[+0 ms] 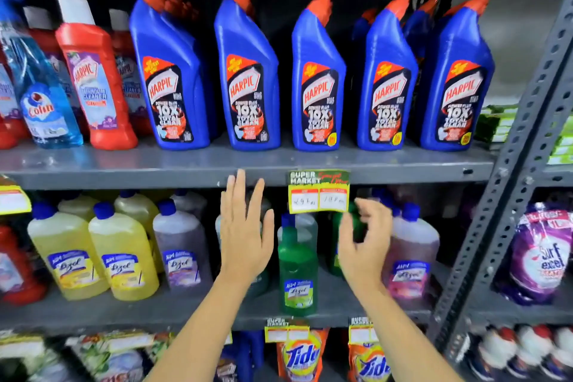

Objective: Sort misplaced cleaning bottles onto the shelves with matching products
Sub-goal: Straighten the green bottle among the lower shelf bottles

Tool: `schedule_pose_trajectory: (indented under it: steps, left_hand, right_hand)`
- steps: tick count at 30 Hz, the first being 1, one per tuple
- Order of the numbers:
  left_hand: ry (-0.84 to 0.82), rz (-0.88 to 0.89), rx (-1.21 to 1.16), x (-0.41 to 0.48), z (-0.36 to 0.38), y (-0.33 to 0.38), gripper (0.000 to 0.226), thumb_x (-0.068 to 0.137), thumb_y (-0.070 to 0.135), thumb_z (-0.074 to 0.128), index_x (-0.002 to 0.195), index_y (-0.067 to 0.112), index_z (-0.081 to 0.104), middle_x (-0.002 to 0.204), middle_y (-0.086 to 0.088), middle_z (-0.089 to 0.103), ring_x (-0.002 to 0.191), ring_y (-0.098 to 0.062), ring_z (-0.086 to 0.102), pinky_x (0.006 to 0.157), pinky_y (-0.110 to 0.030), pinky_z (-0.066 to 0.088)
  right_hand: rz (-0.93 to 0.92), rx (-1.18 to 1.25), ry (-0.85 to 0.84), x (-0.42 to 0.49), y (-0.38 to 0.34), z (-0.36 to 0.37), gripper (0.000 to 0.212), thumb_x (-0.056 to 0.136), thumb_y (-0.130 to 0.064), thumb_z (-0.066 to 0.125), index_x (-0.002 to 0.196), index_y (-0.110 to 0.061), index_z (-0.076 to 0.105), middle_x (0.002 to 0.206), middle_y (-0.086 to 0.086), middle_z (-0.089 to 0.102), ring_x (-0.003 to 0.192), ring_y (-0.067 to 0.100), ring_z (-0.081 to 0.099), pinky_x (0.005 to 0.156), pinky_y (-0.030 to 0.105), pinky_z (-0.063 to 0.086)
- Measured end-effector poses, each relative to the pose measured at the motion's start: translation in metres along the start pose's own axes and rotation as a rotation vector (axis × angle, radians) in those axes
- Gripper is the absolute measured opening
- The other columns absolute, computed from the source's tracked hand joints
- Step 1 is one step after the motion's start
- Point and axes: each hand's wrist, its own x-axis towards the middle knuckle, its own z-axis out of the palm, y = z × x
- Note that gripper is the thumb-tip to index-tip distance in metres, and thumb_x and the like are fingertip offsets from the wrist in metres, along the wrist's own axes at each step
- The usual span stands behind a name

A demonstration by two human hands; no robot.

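Evidently reaching to regroup the lower-centre green bottle (297, 270), both hands, the left hand (245, 236) flat and the right hand (362, 245) half-curled, held nothing.

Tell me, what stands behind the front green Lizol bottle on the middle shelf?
Behind the green bottle a blue cap and a pale bottle's shoulder show. Its lower body and label are covered, so its product cannot be told.

five front blue harpic bottles (248, 71), two yellow lizol bottles (122, 257), two tide packs (299, 357), two hands (245, 232)
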Motion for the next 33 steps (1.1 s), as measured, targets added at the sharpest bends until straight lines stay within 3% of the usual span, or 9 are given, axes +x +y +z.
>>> schedule_pose_trajectory:
  steps: [3,7,9,14,17,23,26,33]
  left_hand:
    - [-0.141,-0.045,0.063,-0.058,0.013,-0.019,0.050,0.097,0.025,0.037,0.145,0.012,0.035,0.158,-0.015,0.015,0.147,-0.029,0.007,0.118,-0.051,0.007]
    - [-0.484,-0.048,0.089,-0.134,0.031,-0.039,0.050,0.100,0.033,0.024,0.145,0.014,0.035,0.156,-0.005,0.024,0.145,-0.023,0.020,0.118,-0.047,0.005]
    - [-0.649,-0.089,0.086,-0.164,0.040,-0.044,0.053,0.100,0.037,0.022,0.146,0.014,0.034,0.155,-0.001,0.022,0.144,-0.023,0.023,0.118,-0.046,0.005]
    - [-0.927,-0.172,0.200,-0.206,0.060,-0.061,0.059,0.101,0.043,0.026,0.151,0.019,0.006,0.160,-0.005,0.000,0.147,-0.024,-0.003,0.117,-0.044,-0.006]
    - [-0.958,-0.151,0.260,-0.212,0.065,-0.064,0.063,0.099,0.051,0.018,0.151,0.018,0.009,0.161,-0.006,0.004,0.147,-0.025,-0.001,0.117,-0.048,-0.005]
    - [-0.939,-0.158,0.210,-0.217,0.069,-0.068,0.062,0.099,0.051,0.020,0.151,0.019,0.013,0.161,-0.005,0.009,0.147,-0.023,0.003,0.117,-0.046,-0.003]
    - [-0.941,-0.147,0.197,-0.219,0.069,-0.071,0.064,0.097,0.055,0.015,0.151,0.020,0.013,0.160,-0.002,0.004,0.147,-0.023,0.002,0.117,-0.044,-0.005]
    - [-0.954,-0.133,0.194,-0.218,0.067,-0.073,0.062,0.099,0.051,0.024,0.151,0.021,0.011,0.161,-0.003,0.005,0.147,-0.021,-0.002,0.116,-0.042,-0.007]
  right_hand:
    - [0.265,-0.073,-0.284,-0.055,0.012,0.012,0.047,0.082,-0.033,0.064,0.122,-0.013,0.052,0.111,-0.004,0.050,0.100,0.019,0.055,0.088,0.045,0.050]
    - [0.630,-0.105,-0.533,-0.097,0.028,0.028,0.091,0.066,-0.048,0.082,0.140,-0.018,0.039,0.122,-0.006,0.051,0.108,0.011,0.054,0.090,0.025,0.045]
    - [0.725,-0.080,-0.593,-0.113,0.032,0.033,0.095,0.059,-0.052,0.086,0.137,-0.022,0.040,0.123,-0.005,0.058,0.111,0.011,0.058,0.091,0.027,0.048]
    - [0.790,-0.221,-0.561,-0.135,0.030,0.050,0.095,0.051,-0.058,0.083,0.129,-0.027,0.038,0.122,-0.005,0.062,0.112,0.019,0.062,0.085,0.032,0.050]
    - [0.796,-0.263,-0.539,-0.137,0.027,0.055,0.092,0.057,-0.053,0.084,0.130,-0.027,0.034,0.124,-0.005,0.062,0.111,0.023,0.063,0.085,0.035,0.051]
    - [0.809,-0.283,-0.512,-0.128,0.043,0.039,0.085,0.056,-0.050,0.084,0.121,-0.029,0.034,0.119,-0.004,0.062,0.106,0.024,0.064,0.086,0.041,0.053]
    - [0.801,-0.294,-0.464,-0.114,0.062,0.021,0.082,0.057,-0.045,0.086,0.116,-0.032,0.031,0.118,-0.002,0.062,0.105,0.025,0.064,0.087,0.040,0.051]
    - [0.799,-0.329,-0.412,-0.086,0.101,-0.017,0.091,0.058,-0.037,0.090,0.126,-0.026,0.029,0.108,-0.004,0.060,0.100,0.027,0.065,0.084,0.034,0.048]
